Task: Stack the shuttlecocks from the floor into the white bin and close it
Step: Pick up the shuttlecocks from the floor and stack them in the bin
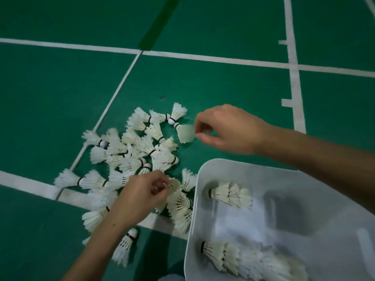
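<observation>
The right hand (227, 129) pinches a shuttlecock (185, 133) at its nine o'clock; the left hand (140, 196) grasps another shuttlecock's feathers (175, 184) at its two o'clock, beside the white bin (203, 173).

This is an indoor badminton court: a green textured sports-mat floor (203, 88) is marked with painted white boundary lines (213, 59) that meet at right angles, and a loose heap of white feathered shuttlecocks with cork bases (134, 151) lies scattered across those markings.
</observation>
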The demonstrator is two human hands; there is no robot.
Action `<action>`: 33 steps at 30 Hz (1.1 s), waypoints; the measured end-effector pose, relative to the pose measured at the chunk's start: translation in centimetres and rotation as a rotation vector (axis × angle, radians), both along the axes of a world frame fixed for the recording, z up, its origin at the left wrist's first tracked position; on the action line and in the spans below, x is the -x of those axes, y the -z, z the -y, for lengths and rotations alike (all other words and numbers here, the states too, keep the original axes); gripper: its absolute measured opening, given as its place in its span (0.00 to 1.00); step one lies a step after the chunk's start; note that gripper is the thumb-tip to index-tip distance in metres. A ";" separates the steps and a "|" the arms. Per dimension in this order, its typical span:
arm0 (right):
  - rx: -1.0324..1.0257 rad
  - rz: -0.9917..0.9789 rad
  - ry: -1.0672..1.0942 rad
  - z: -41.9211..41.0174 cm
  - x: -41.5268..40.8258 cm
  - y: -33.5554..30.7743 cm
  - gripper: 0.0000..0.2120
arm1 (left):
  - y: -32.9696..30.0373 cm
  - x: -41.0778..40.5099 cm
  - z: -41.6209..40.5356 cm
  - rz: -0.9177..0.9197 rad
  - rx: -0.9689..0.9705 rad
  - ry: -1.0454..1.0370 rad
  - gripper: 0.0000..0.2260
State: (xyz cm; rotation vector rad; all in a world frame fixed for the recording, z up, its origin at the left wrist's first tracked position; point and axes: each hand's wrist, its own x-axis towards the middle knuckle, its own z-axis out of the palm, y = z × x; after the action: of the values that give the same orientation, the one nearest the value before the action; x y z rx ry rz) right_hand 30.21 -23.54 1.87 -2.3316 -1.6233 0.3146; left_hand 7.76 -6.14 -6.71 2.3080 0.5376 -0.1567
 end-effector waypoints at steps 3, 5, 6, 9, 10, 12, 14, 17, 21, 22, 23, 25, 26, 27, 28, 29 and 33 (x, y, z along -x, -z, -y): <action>0.215 -0.113 -0.061 -2.8 -2.0 2.1 0.04 | 0.9 0.0 0.5 -0.054 -0.085 0.060 0.12; 0.367 -0.227 -0.107 -4.5 -2.5 4.2 0.07 | 1.3 -0.4 1.0 -0.120 -0.294 0.162 0.20; 0.438 -0.308 -0.128 -5.2 -2.6 5.3 0.08 | 1.5 -0.6 1.3 -0.135 -0.409 0.196 0.23; 0.588 -0.492 -0.233 -6.5 -2.0 8.1 0.09 | 2.3 -1.0 2.1 -0.033 -0.623 0.218 0.18; 0.626 -0.512 -0.274 -6.7 -1.7 8.9 0.09 | 2.5 -1.1 2.2 -0.015 -0.655 0.220 0.16; 0.681 -0.537 -0.324 -7.3 -1.2 10.0 0.09 | 2.8 -1.4 2.0 -0.003 -0.687 0.189 0.14; 0.697 -0.572 -0.333 -7.6 -0.9 10.6 0.10 | 3.2 -1.6 1.4 0.015 -0.694 0.192 0.11; 0.655 -0.574 -0.297 -7.5 -0.7 11.0 0.11 | 3.5 -2.4 1.0 0.011 -0.694 0.255 0.05; 0.536 -0.576 -0.195 -6.7 -0.8 11.1 0.10 | 3.5 -3.2 0.9 -0.033 -0.765 0.253 0.04; 0.499 -0.580 -0.160 -6.4 -0.9 10.9 0.10 | 3.6 -3.3 0.9 -0.047 -0.793 0.245 0.07; 0.469 -0.577 -0.124 -6.0 -1.0 10.8 0.10 | 3.6 -3.3 1.0 -0.052 -0.816 0.251 0.09; 0.418 -0.568 -0.058 -4.9 -1.3 10.3 0.09 | 3.5 -3.1 1.4 -0.026 -0.816 0.292 0.09; 0.394 -0.563 -0.032 -4.2 -1.4 10.0 0.09 | 3.3 -2.9 1.7 -0.022 -0.804 0.323 0.09; 0.371 -0.556 -0.007 -3.5 -1.6 9.7 0.09 | 3.1 -2.6 2.1 -0.026 -0.790 0.354 0.11; 0.351 -0.546 0.022 -2.8 -1.8 9.4 0.09 | 2.9 -2.3 2.4 -0.039 -0.767 0.387 0.14; 0.331 -0.533 0.054 -2.1 -1.9 9.0 0.09 | 2.7 -1.9 2.8 -0.053 -0.733 0.421 0.17; 0.226 -0.486 0.173 0.3 -2.4 7.8 0.08 | 2.1 -1.1 4.2 -0.083 -0.551 0.497 0.16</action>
State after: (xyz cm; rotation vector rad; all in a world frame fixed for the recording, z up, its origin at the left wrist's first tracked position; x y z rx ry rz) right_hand 32.61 -23.84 -5.91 -2.2857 -1.1952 0.9811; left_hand 8.90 -10.34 -8.77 2.9520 0.0247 -0.3817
